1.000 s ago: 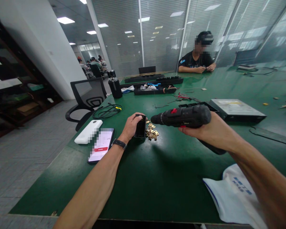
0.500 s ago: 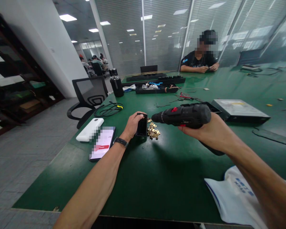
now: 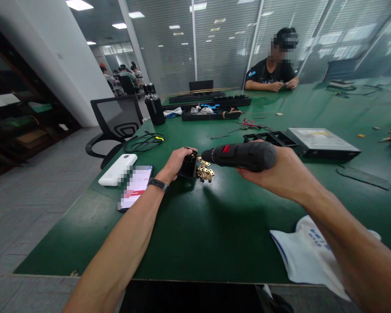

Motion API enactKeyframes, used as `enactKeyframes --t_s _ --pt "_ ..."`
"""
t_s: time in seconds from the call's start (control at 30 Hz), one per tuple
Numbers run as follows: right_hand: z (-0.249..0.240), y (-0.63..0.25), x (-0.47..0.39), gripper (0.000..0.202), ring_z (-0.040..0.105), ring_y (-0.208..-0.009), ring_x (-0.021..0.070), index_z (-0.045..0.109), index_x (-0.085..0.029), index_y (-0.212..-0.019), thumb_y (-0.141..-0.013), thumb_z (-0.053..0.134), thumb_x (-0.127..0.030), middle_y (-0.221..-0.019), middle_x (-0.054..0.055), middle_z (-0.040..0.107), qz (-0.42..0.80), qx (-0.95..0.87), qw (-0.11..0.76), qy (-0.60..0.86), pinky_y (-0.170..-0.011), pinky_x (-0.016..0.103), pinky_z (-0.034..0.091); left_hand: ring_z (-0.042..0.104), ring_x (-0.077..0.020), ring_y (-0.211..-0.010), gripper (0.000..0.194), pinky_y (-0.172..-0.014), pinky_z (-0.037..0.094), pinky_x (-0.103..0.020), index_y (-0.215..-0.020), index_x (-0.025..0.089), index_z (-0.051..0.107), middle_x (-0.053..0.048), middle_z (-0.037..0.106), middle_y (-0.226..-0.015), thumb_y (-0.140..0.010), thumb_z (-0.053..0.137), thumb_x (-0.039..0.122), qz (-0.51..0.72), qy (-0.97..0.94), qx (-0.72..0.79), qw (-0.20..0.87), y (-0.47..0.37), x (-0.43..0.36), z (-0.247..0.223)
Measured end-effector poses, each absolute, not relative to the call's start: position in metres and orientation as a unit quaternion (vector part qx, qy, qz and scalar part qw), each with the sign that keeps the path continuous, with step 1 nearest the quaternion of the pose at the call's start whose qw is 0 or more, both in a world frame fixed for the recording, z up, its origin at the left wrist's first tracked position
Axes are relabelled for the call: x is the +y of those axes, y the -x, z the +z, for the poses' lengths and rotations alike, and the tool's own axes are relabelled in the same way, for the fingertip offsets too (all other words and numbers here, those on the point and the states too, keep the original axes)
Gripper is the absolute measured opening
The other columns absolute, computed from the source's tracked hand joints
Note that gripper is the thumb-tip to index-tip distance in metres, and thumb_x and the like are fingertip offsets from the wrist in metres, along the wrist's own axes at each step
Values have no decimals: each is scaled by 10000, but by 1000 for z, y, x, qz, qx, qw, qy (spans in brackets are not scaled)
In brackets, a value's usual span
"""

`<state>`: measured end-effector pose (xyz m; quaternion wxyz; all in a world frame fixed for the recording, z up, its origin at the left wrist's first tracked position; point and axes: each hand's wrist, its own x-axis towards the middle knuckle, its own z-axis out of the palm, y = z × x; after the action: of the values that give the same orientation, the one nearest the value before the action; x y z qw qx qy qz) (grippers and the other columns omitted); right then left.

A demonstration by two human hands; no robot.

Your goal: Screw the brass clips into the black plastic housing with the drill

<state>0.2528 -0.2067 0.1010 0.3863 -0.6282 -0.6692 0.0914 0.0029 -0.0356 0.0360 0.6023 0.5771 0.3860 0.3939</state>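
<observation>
My left hand, with a black watch band at the wrist, grips a small black box-like part just above the green table. A black power drill with a red mark is held by my right hand, its chuck pointing left at the part's right side. Whether the drill's tip touches the part is too small to tell. Beside the part lies a pile of small brass-coloured pieces.
On the left are a phone, a white power bank and a coiled cable. To the right lie a metal drive, a black frame and a white cloth. A person sits across.
The view has shifted, tilting down a little. The black part in my left hand has turned, showing its hollow inside more, and the drill's chuck is nearer to it.
</observation>
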Motion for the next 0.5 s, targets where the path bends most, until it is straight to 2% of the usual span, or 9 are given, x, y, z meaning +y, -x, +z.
enactKeyframes --t_s 0.2,0.37,0.5 --pt "107 -259 -207 253 730 -794 248 783 -246 -997 -777 811 -368 -903 15 790 115 -679 384 615 -745 390 591 717 -236 -691 360 -572 556 -328 -1038 138 726 -152 798 -902 -798 652 395 316 -541 410 663 0 -34 39" --pt "110 -265 -206 260 706 -783 252 798 -240 -1020 -790 804 -360 -896 17 787 133 -673 371 626 -721 397 585 730 -247 -711 274 -624 574 -361 -933 145 724 -165 800 -934 -798 665 377 319 -545 419 652 -2 -36 38" --pt "108 -263 -205 226 701 -771 250 794 -251 -1002 -805 797 -361 -869 11 776 135 -678 371 620 -701 385 586 727 -238 -714 313 -678 583 -366 -1049 153 744 -113 785 -864 -799 667 325 339 -561 392 645 -4 -36 37"
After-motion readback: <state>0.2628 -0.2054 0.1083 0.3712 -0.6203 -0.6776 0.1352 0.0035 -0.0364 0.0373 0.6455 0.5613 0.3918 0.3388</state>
